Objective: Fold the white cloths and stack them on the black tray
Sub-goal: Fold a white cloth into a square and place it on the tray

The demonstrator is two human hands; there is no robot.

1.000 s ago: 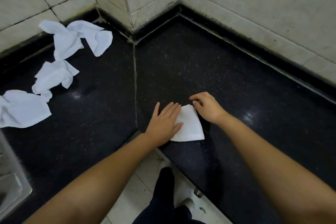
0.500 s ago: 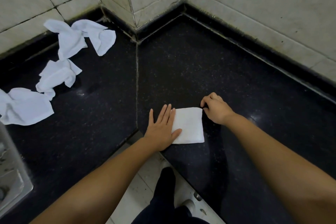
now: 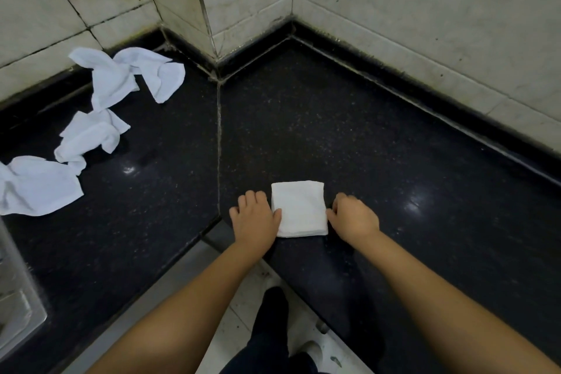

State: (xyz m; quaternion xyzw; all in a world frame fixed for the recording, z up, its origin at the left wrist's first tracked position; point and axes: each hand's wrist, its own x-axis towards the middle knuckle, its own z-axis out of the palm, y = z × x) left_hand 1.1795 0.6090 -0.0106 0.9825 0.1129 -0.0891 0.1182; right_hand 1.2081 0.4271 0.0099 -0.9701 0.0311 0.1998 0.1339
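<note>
One folded cloth [image 3: 300,209] lies flat on the black desk [image 3: 379,143], a neat white square close to the desk's front edge, just right of the seam [image 3: 218,143] that runs from the inner wall corner to the front edge. The left hand [image 3: 255,217] rests on the desk at the cloth's left side, its fingers curled under and its thumb touching the cloth's left edge; whether it really pinches the edge I cannot tell. The right hand [image 3: 353,217] sits at the cloth's right side in the same way, fingers curled, the fingertips meeting the right edge of the cloth, and again a true grip cannot be told. So there are two hands, one at each side of one folded cloth. Three more cloths, all crumpled and unfolded, lie on the left part of the desk: the far crumpled cloth [image 3: 130,79] near the back wall, the middle crumpled cloth [image 3: 91,136] in front of it, and the near crumpled cloth [image 3: 39,185] at the left border of the view. They are well apart from the folded one. Between them and the seam the desk surface is bare, and the wide area behind and to the right of the folded cloth, up to the tiled wall [image 3: 425,9], is bare too. At the lower left a metal sink [image 3: 15,307] rim shows.
</note>
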